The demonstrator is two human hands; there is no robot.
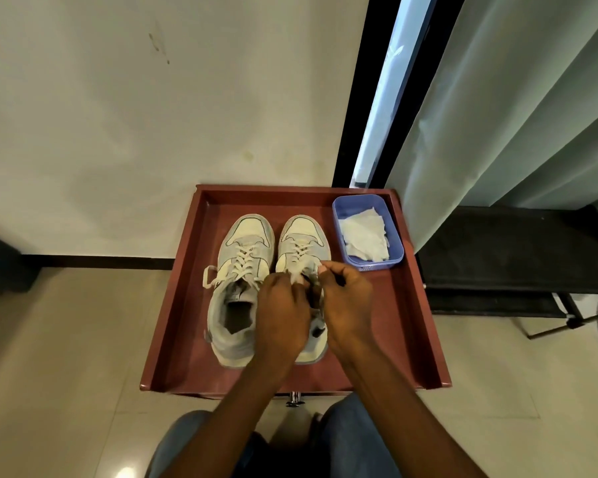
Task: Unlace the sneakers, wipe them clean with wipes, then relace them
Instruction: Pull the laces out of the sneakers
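- No text, brand, number or sign can be read anywhere in the view.
- The two sneakers [242,267] under and just left of the hands show no legible logo or lettering.
- The blue tub [390,236], just beyond the right hand [346,301], has a small pale mark on its near wall, too blurred to read.

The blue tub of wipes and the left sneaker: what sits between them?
In the head view, the right sneaker lies between the blue tub and the left sneaker, with both hands at its laces.
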